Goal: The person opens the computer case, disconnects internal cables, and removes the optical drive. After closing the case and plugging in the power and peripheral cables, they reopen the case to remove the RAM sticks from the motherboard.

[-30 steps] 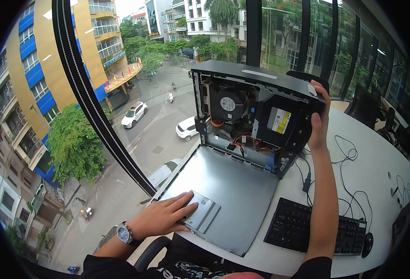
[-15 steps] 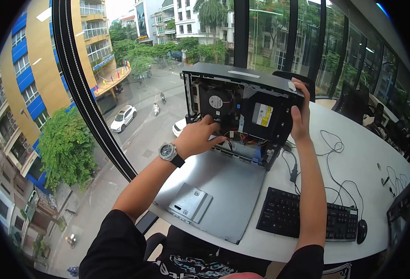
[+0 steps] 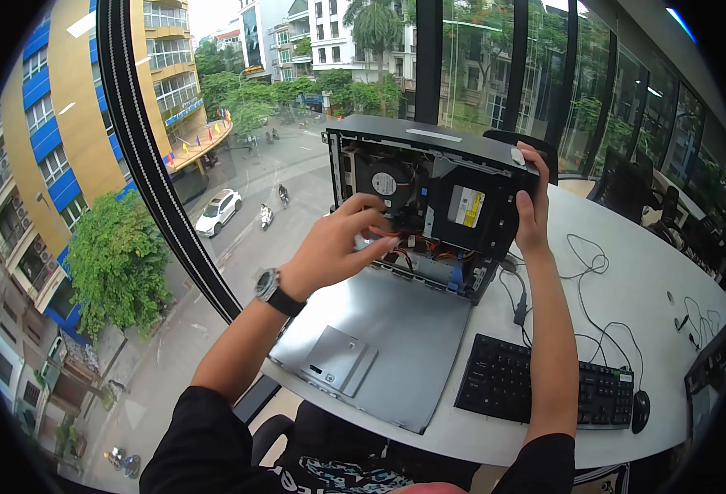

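A black desktop computer case (image 3: 379,128) stands on its edge with its open side facing me. Inside it are a round fan (image 3: 384,184), an optical drive (image 3: 466,206) with a white and yellow label, and loose coloured cables (image 3: 433,249). My right hand (image 3: 532,202) grips the case's upper right corner, thumb on the near face. In front of the case's lower left part is my left hand (image 3: 338,245), with a watch (image 3: 269,285) on its wrist. Its thumb and fingers are curved apart, slightly blurred, and I see nothing held between them.
A silver metal side panel (image 3: 404,346) lies flat on the white desk (image 3: 581,280) below the case. To the right are a black keyboard (image 3: 499,379), a mouse (image 3: 641,410) and loose cables (image 3: 593,259). Window glass borders the desk's left; black chairs (image 3: 626,181) stand behind.
My left hand has drawn back from inside the case, towards me and to the left, and its fingers have spread. My right hand keeps its hold on the corner.
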### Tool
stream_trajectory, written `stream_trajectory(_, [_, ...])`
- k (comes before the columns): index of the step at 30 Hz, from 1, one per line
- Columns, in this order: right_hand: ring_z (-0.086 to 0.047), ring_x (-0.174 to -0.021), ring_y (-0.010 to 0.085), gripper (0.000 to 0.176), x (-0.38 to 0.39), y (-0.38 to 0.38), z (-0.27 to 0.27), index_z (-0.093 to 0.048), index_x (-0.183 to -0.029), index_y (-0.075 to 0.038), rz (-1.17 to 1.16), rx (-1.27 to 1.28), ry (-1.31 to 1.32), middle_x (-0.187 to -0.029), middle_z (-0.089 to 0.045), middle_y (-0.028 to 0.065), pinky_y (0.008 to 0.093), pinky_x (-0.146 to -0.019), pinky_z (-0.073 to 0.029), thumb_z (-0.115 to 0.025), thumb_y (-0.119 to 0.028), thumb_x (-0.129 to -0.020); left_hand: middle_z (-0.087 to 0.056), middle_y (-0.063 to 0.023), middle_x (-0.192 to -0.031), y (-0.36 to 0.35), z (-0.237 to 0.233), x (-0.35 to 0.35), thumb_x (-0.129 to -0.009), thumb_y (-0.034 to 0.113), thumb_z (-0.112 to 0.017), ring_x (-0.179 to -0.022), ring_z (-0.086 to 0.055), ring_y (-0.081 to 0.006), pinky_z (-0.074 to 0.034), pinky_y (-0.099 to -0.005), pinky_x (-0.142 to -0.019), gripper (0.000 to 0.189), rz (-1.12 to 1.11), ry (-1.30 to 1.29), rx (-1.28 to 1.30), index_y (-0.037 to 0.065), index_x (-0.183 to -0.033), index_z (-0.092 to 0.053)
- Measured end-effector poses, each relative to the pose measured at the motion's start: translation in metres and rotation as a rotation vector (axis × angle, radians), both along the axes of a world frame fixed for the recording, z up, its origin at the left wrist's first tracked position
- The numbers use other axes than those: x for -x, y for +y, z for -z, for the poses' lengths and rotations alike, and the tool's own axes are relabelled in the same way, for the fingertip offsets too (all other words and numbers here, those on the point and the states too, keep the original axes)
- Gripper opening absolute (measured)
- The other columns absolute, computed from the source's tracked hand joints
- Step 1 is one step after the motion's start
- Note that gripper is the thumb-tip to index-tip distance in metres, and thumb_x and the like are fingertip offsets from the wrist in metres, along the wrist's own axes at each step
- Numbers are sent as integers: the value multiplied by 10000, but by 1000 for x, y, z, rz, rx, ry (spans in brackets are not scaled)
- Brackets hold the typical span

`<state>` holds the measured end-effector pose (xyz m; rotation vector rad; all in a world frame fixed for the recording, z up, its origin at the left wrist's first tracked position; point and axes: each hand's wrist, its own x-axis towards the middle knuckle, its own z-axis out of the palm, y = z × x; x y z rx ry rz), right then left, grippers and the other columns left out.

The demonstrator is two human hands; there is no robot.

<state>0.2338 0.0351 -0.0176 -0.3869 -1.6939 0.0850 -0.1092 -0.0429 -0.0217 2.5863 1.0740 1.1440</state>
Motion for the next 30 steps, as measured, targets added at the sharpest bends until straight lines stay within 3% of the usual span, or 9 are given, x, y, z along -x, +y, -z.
stream_trajectory(2, [-426,-1401,295,618,1,0,1,-415,-1471,-65,8,-6,9,-1542,-417,160,402,-1189,-278,-534,-422,-980,-674,-122,-1235,11,-5,-20,-935,419,-720,-937,-715,-287,-554,-347,-721,406,-13,-72,58,56,-1111,-677])
stream_trajectory(4, [-417,-1415,306,636,1,2,2,-418,-1474,-66,-8,9,23,-1543,-420,178,413,-1194,-270,-534,-440,-973,-740,-124,-987,29,-4,-42,-936,473,-699,-860,-729,-283,-552,-356,-710,516,-183,-46,72,42,-1201,-600])
stream_trajectory(5, [-415,-1420,309,642,1,3,2,-418,-1476,-67,-2,8,27,-1543,-422,183,414,-1194,-271,-535,-447,-971,-732,-112,-794,27,-13,-54,-922,532,-691,-749,-729,-287,-548,-367,-677,589,-198,-61,208,28,-1197,-558])
stream_trajectory(7, [-400,-1435,319,648,2,1,1,-422,-1473,-68,-7,6,32,-1541,-428,190,427,-1200,-259,-533,-458,-968,-719,-109,-742,41,-6,-72,-884,558,-731,-683,-722,-294,-549,-379,-636,623,-265,-105,107,12,-1137,-566])
stream_trajectory(10, [-371,-1452,331,648,0,5,3,-427,-1463,-70,2,8,27,-1530,-436,188,450,-1214,-227,-537,-471,-967,-707,-108,-710,37,-16,-82,-846,578,-766,-678,-725,-278,-548,-380,-606,666,-361,-83,-52,1,-1115,-567])
stream_trajectory(20, [-414,-1415,317,654,1,0,1,-421,-1466,-68,3,13,22,-1537,-423,178,418,-1196,-267,-541,-479,-972,-695,-95,-705,43,-12,-77,-843,541,-787,-635,-704,-288,-537,-373,-584,566,-280,-69,-91,22,-960,-591])
stream_trajectory(27, [-420,-1410,310,660,-1,1,0,-416,-1459,-47,7,2,0,-1539,-416,177,416,-1196,-265,-545,-478,-977,-690,-112,-723,50,-16,-62,-848,531,-786,-663,-698,-297,-529,-384,-588,561,-336,19,-135,20,-981,-594])
stream_trajectory(30, [-417,-1413,308,654,-1,1,0,-416,-1457,-44,6,2,5,-1539,-416,177,412,-1198,-262,-543,-472,-980,-684,-121,-738,45,-16,-53,-838,482,-818,-649,-689,-288,-519,-374,-586,525,-242,-31,-75,13,-948,-610])
